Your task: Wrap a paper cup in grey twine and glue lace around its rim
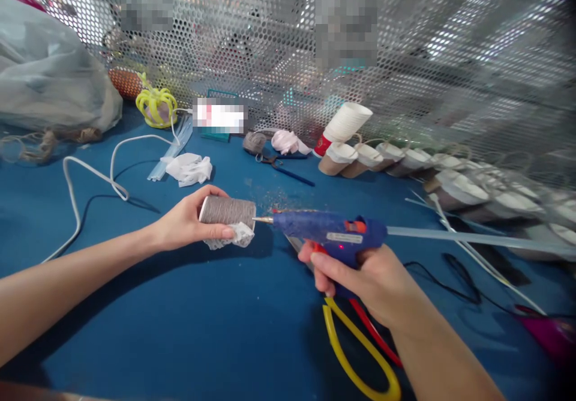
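My left hand (198, 218) is closed around a paper cup wrapped in grey-brown cord (228, 210), lying on its side. White crumpled lace or fabric (243, 235) is pinched under the thumb at the cup's near side. My right hand (355, 275) grips a blue hot glue gun (310, 226) with a finger at its orange trigger. The metal nozzle meets or nearly meets the cup's right edge. A long clear glue stick (432, 235) sticks out of the gun's back. Beneath my right hand are scissors with yellow and red handles (391, 383); their blades are partly hidden.
Rows of wrapped cups with handles (337, 158) line the back right, beside stacked white cups (348, 120). Behind stands a perforated metal screen (270, 47). Pliers (288, 171), a grey yarn ball (254, 142), white cloth (191, 168) and glue sticks (173, 152) lie beyond my hands. A white cable (114, 179) curls left.
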A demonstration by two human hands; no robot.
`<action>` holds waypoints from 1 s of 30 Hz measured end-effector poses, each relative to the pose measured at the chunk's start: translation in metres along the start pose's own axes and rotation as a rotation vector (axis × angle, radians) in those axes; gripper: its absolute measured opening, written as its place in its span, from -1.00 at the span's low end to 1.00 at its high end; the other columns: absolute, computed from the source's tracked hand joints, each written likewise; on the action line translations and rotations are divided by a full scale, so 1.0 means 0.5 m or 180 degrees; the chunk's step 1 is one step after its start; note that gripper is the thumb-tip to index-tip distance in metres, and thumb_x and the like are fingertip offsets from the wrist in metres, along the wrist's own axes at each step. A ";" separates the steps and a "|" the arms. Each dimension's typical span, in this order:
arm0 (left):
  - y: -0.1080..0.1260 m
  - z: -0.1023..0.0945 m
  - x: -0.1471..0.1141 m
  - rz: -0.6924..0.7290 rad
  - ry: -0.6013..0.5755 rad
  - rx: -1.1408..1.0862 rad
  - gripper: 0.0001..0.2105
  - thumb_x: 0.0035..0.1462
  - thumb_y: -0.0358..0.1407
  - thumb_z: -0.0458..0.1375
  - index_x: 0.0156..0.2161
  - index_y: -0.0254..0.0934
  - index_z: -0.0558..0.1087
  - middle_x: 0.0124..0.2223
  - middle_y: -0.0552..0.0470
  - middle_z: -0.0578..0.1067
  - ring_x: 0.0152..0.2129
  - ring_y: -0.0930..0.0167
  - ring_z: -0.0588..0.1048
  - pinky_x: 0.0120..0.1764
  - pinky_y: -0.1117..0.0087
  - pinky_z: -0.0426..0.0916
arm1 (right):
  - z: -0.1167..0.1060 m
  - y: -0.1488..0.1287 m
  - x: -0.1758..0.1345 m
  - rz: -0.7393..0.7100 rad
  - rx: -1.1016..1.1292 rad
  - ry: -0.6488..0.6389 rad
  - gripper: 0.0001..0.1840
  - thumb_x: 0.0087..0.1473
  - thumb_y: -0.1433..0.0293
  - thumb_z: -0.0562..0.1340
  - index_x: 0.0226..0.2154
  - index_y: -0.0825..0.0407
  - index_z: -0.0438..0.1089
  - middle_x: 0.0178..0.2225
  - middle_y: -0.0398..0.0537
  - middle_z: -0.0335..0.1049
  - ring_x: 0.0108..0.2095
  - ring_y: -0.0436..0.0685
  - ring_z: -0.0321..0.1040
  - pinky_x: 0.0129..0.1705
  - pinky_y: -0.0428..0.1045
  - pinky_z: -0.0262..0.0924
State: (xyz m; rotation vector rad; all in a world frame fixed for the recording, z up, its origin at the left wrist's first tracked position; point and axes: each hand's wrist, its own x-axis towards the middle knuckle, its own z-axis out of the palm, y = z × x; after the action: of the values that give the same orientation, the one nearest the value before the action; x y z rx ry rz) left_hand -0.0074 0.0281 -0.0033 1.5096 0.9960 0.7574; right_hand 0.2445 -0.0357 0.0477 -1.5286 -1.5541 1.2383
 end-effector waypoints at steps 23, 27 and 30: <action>0.002 0.002 0.000 0.0032 0.0070 -0.0053 -0.49 -0.22 -0.11 0.29 -0.19 -0.29 0.22 -0.45 0.16 0.31 -0.54 0.52 0.30 -0.48 0.50 0.22 | 0.001 -0.002 -0.013 0.0064 -0.1171 0.0281 -0.52 -0.05 0.10 0.17 -0.79 -0.03 0.11 -0.76 -0.20 0.21 -0.68 -0.02 0.24 -0.56 -0.12 0.25; 0.002 0.003 0.001 0.0019 0.0052 -0.0124 -0.50 -0.21 -0.11 0.29 -0.19 -0.28 0.22 -0.45 0.16 0.32 -0.54 0.51 0.31 -0.47 0.49 0.23 | 0.004 -0.009 -0.014 0.0090 -0.1182 0.0334 -0.53 -0.05 0.11 0.19 -0.80 -0.03 0.11 -0.77 -0.20 0.21 -0.68 -0.02 0.23 -0.56 -0.13 0.26; 0.001 0.003 0.001 0.0022 0.0015 -0.0138 -0.49 -0.20 -0.11 0.29 -0.18 -0.29 0.21 -0.44 0.16 0.32 -0.54 0.51 0.31 -0.46 0.49 0.23 | 0.005 -0.011 -0.015 0.0075 -0.1206 0.0365 -0.51 -0.05 0.11 0.19 -0.82 -0.03 0.11 -0.77 -0.19 0.21 -0.68 -0.01 0.23 -0.55 -0.11 0.27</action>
State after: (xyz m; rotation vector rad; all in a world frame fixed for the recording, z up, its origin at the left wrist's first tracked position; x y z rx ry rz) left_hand -0.0059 0.0280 -0.0031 1.4751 0.9725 0.7830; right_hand 0.2409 -0.0429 0.0531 -1.8215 -1.7689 0.8825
